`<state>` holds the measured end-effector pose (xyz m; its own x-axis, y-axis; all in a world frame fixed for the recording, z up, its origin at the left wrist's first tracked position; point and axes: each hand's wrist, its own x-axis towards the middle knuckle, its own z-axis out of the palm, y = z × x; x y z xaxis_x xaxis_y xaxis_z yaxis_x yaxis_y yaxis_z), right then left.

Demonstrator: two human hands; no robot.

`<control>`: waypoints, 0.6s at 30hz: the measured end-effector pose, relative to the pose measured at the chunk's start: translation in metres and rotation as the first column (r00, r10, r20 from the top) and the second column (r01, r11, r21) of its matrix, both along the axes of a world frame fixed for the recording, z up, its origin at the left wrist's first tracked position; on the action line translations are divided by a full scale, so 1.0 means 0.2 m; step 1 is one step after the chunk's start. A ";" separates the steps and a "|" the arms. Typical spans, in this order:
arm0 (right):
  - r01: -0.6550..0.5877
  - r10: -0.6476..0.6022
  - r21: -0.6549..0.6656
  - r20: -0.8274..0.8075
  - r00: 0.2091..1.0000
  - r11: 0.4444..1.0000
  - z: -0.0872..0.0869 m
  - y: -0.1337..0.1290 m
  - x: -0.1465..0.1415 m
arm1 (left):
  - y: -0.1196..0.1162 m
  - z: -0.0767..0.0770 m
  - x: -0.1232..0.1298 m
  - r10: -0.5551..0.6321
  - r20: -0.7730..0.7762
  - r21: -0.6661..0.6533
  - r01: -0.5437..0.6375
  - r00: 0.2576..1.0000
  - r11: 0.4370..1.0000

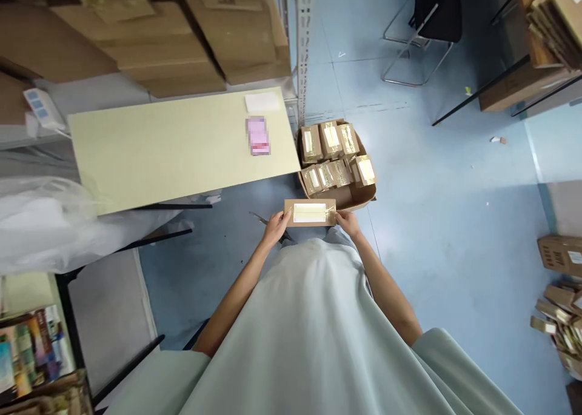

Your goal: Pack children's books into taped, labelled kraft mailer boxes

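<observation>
A long, flat brown cardboard box with a white label and clear tape [310, 213] is held level in front of the person, its long axis running left to right. The left hand [276, 228] pinches the left end and the right hand [348, 223] the right end; each grip is closed about the edge, thumb on the upper face. The brown cardboard carton with its top uncovered [348, 194] lies just to the far right of the held box, so the right hand is the nearer one. Small brown taped boxes [331, 135] fill its far part; bare bottom shows on the near side. The pale yellow rectangular desk [173, 154] stands far left. Whether box and carton touch, I cannot tell.
</observation>
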<state>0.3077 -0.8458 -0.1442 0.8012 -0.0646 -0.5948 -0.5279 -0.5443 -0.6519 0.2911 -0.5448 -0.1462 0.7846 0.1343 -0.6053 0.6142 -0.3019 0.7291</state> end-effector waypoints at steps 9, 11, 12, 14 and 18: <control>0.207 -0.183 0.143 -0.165 0.969 0.968 -0.27 -0.81 0.09 | -0.80 -0.16 0.53 -0.221 -0.092 0.219 0.236 0.971 0.947; 0.248 -0.211 0.156 -0.222 0.952 0.956 -0.33 -0.93 0.12 | -0.96 -0.22 0.64 -0.276 -0.121 0.243 0.298 0.954 0.923; 0.270 -0.225 0.162 -0.252 0.941 0.949 -0.36 -0.99 0.14 | -1.03 -0.25 0.69 -0.302 -0.135 0.254 0.327 0.944 0.910; 0.318 -0.257 0.164 -0.310 0.915 0.934 -0.42 -1.06 0.16 | -1.16 -0.32 0.78 -0.340 -0.132 0.285 0.364 0.931 0.887; 0.449 -0.349 0.176 -0.412 0.842 0.876 -0.55 -1.12 0.21 | -1.34 -0.48 0.93 -0.404 -0.062 0.342 0.400 0.913 0.850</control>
<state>0.3502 -1.0701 -0.2541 0.4670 -0.1377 -0.8735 -0.8843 -0.0756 -0.4608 0.4775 -0.8138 -0.2428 0.8217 0.0012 -0.5699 0.3772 -0.7507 0.5423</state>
